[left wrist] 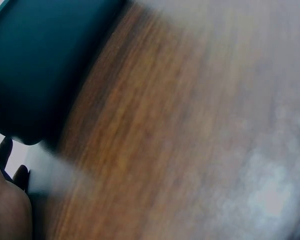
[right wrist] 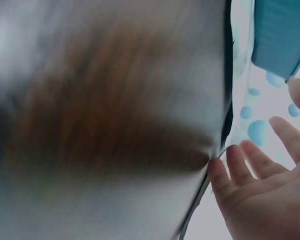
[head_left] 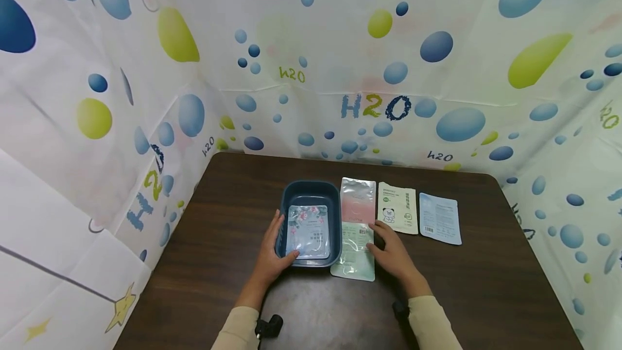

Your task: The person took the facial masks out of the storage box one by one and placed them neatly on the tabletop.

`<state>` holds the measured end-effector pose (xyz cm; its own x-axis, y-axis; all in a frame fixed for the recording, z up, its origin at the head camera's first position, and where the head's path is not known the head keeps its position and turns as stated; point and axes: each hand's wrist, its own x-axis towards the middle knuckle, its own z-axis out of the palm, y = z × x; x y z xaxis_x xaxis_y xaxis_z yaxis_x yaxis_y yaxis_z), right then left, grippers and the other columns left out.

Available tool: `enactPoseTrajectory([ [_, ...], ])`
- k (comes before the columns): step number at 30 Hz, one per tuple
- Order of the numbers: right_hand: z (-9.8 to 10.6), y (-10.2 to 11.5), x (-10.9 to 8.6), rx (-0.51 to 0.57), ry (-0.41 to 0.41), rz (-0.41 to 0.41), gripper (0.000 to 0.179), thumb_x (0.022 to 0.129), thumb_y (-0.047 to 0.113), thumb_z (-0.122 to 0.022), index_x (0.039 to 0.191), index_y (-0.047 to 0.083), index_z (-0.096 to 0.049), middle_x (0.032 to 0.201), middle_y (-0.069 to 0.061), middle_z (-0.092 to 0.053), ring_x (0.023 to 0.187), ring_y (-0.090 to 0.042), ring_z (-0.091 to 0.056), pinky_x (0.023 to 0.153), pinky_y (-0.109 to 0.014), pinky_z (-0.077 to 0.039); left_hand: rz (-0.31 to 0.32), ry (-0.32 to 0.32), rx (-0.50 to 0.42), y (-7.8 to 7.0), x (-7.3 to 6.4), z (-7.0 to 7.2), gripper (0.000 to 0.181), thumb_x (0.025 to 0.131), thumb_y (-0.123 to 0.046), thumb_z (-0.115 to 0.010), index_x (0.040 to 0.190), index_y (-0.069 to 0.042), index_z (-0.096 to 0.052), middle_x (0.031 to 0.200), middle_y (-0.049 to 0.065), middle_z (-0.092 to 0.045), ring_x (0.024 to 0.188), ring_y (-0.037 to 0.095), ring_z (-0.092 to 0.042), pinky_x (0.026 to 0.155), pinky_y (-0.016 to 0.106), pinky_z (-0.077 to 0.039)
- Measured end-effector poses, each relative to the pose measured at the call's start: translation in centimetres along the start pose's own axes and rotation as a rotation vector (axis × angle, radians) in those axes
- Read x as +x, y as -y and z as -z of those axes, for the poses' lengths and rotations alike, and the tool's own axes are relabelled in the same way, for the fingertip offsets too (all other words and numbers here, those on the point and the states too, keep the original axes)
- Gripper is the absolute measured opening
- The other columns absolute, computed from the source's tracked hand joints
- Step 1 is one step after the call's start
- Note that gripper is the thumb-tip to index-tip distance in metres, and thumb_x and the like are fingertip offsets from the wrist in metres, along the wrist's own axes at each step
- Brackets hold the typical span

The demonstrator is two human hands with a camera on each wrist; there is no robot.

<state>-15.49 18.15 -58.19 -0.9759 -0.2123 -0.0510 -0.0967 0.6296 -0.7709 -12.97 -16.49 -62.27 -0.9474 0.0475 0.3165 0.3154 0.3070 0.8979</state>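
Note:
A dark blue plastic tray [head_left: 335, 255] stands on the table, holding a pale sheet mask packet [head_left: 308, 231] with pink flowers. My left hand [head_left: 273, 253] grips its near left corner, thumb over the rim and fingers along the outer left wall. In the left wrist view the tray [left wrist: 45, 60] fills the upper left. Right of the tray lies a silver-and-pink packet [head_left: 358, 201], with a light green packet [head_left: 355, 258] on its near side. My right hand [head_left: 393, 253] has its fingers extended, the fingertips right at the right edge of these packets.
A cream packet [head_left: 398, 207] with a bear drawing and a light blue packet [head_left: 439, 217] lie in a row farther right. The brown wooden table [head_left: 505, 274] meets a curtain [head_left: 311, 58] printed with bubbles behind and at the sides.

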Motion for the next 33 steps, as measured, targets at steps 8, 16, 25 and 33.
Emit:
enactPoseTrajectory([
  [8, 1.1, 0.5, 1.0, 0.061, -0.127, 0.013, 0.058, 0.098, 0.015, -0.064, 0.152, 0.006, -0.045, 0.161, -0.022, -0.037, 0.148, -0.044, -0.036, 0.118, -0.063, -0.031, 0.02, 0.007, 0.008, -0.4, 0.0, 0.1, 0.099, 0.075, -0.022, -0.083, 0.159, -0.005, -0.033, 0.173, 0.006, -0.018, 0.156, 0.041, -0.02, 0.116, 0.075, -0.017],
  [16, 2.1, 2.1, 2.2, 0.305, -0.182, -0.016, 0.064, 0.099, 0.009, -0.061, 0.157, 0.005, -0.035, 0.163, -0.02, -0.033, 0.148, -0.044, -0.038, 0.12, -0.056, -0.033, 0.0, 0.005, 0.009, -0.6, 0.1, 0.1, 0.098, 0.076, -0.025, -0.083, 0.158, -0.004, -0.034, 0.172, 0.008, -0.02, 0.154, 0.041, -0.022, 0.115, 0.076, -0.019],
  [25, 3.0, 4.8, 3.7, 0.486, -0.212, 0.026, 0.062, 0.101, 0.008, -0.058, 0.158, 0.009, -0.033, 0.166, -0.016, -0.032, 0.151, -0.039, -0.036, 0.123, -0.05, -0.029, -0.01, 0.001, 0.011, -0.3, -0.2, 0.1, 0.099, 0.075, -0.022, -0.084, 0.158, -0.003, -0.034, 0.172, 0.009, -0.02, 0.153, 0.042, -0.023, 0.115, 0.075, -0.02],
  [33, 3.4, 7.3, 5.0, 0.55, -0.203, 0.071, 0.064, 0.101, 0.008, -0.058, 0.159, 0.012, -0.032, 0.166, -0.011, -0.032, 0.152, -0.033, -0.036, 0.124, -0.049, -0.029, 0.002, 0.004, 0.01, -0.6, 0.0, 0.1, 0.098, 0.076, -0.024, -0.083, 0.158, -0.003, -0.034, 0.172, 0.009, -0.02, 0.154, 0.042, -0.021, 0.116, 0.075, -0.018],
])
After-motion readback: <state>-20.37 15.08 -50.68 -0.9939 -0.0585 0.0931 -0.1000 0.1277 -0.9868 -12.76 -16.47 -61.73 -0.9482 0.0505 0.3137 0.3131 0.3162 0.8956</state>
